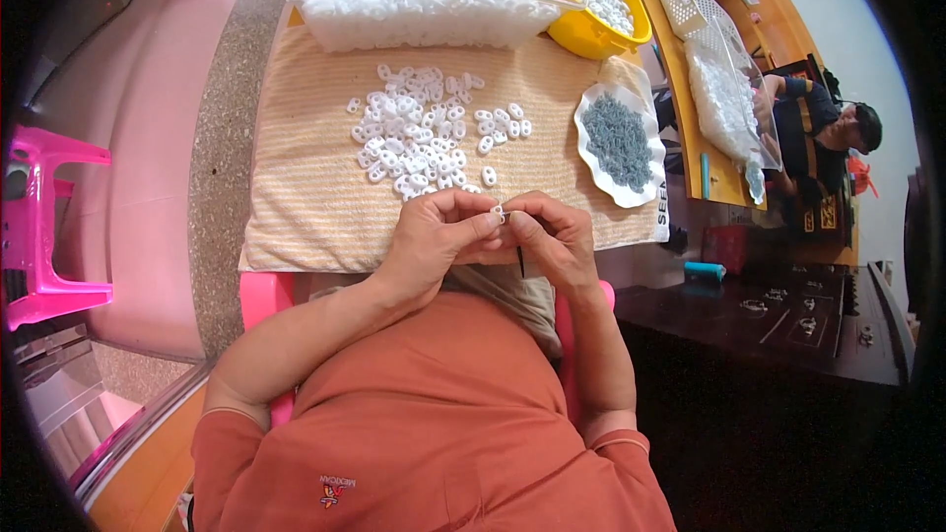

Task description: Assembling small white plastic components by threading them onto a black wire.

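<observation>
Just in front of my body my two hands meet over the towel's near edge. Between thumb and forefinger my left hand (434,236) pinches a small white plastic piece (499,210) with holes in it. My right hand (558,238) is closed close against that same piece. A thin black tool (520,258) sticks out below its fingers; its tip is hidden at the piece. Beyond my hands lies a loose pile of white two-holed oval plastic pieces (412,133). A smaller group of these pieces (503,126) lies to its right.
A striped towel (305,187) covers the table. At the far side stand a clear bin (424,15) of white pieces and a yellow basin (591,42). A white scalloped dish (631,199) holds small grey parts. A pink stool (49,227) is left; another person (823,133) sits right.
</observation>
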The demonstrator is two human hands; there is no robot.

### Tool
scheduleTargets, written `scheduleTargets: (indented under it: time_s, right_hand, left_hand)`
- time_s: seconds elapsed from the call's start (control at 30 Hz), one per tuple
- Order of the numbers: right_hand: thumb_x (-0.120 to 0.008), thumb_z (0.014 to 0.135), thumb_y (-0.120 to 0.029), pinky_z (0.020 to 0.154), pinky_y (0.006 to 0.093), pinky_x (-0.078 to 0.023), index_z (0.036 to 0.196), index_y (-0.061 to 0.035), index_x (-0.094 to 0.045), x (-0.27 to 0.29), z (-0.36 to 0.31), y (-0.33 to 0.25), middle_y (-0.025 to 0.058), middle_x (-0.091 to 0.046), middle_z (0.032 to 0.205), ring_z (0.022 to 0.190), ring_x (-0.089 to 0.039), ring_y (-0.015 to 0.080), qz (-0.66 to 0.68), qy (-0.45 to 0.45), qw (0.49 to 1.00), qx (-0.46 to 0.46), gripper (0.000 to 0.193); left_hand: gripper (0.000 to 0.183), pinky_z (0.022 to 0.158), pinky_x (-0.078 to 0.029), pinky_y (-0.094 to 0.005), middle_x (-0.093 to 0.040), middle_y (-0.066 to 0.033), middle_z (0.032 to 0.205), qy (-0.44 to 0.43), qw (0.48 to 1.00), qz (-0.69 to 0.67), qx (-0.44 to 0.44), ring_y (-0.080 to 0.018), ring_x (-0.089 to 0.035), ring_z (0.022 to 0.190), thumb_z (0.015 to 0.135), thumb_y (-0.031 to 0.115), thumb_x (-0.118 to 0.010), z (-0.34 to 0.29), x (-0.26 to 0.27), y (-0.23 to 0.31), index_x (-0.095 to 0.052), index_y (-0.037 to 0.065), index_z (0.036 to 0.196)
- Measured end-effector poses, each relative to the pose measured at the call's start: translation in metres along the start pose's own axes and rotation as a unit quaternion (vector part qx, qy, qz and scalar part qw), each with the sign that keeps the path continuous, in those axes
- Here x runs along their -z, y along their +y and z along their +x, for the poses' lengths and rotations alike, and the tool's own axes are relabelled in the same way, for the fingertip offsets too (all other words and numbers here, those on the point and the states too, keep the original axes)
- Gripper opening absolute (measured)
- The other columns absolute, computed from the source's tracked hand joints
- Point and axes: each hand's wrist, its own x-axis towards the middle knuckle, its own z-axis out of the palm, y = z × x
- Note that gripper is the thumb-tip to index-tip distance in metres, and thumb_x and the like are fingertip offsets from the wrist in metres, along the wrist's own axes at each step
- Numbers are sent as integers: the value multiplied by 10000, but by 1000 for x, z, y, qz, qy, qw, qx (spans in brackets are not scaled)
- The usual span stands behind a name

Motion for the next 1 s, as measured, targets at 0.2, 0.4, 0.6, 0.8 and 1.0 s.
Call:
scheduleTargets:
  time_s: [0.2, 0.4, 0.6, 0.8, 1.0]
  right_hand:
    - [-617, 913, -53, 674, 225, -501, 999, 30, -647, 3, 9, -8, 38, -648, 893, 794, -609, 88, -66, 57, 996, -14, 123]
    - [-674, 824, -42, 635, 303, -496, 970, -20, -660, 1, 36, -3, 105, -640, 863, 739, -637, 214, -398, 78, 897, 174, 148]
    - [-687, 774, -84, 710, 375, -500, 976, -39, -663, -4, 44, -3, 98, -638, 867, 813, -637, 284, -499, 59, 849, 163, 208]
    - [-672, 777, -80, 723, 384, -494, 991, -61, -660, -3, 46, -5, 95, -629, 860, 828, -629, 283, -481, 45, 863, 151, 214]
    - [-648, 790, -91, 704, 395, -489, 1009, -72, -646, 0, 49, -2, 97, -608, 855, 823, -612, 296, -514, 25, 840, 170, 220]
  left_hand:
    - [154, 728, -568, -259, -662, -66, 880, 56, 998, -13, 6, -137, -657, 788, 886, 52, -653, -1, 0, 3, -622, 2, 1028]
    - [139, 741, -582, -281, -651, -61, 880, 56, 996, -58, -47, -136, -647, 782, 881, 21, -645, 3, 4, 2, -622, 10, 1018]
    - [141, 747, -583, -283, -648, -58, 873, 65, 995, -55, -48, -135, -644, 784, 879, 19, -648, 4, 6, 4, -622, 10, 1017]
    - [145, 739, -585, -281, -651, -56, 869, 60, 995, -61, -51, -134, -646, 778, 875, 19, -652, 4, 5, 3, -623, 12, 1017]
    - [138, 732, -586, -279, -654, -55, 864, 65, 995, -63, -51, -130, -646, 773, 871, 21, -658, 4, 4, 3, -627, 19, 1006]
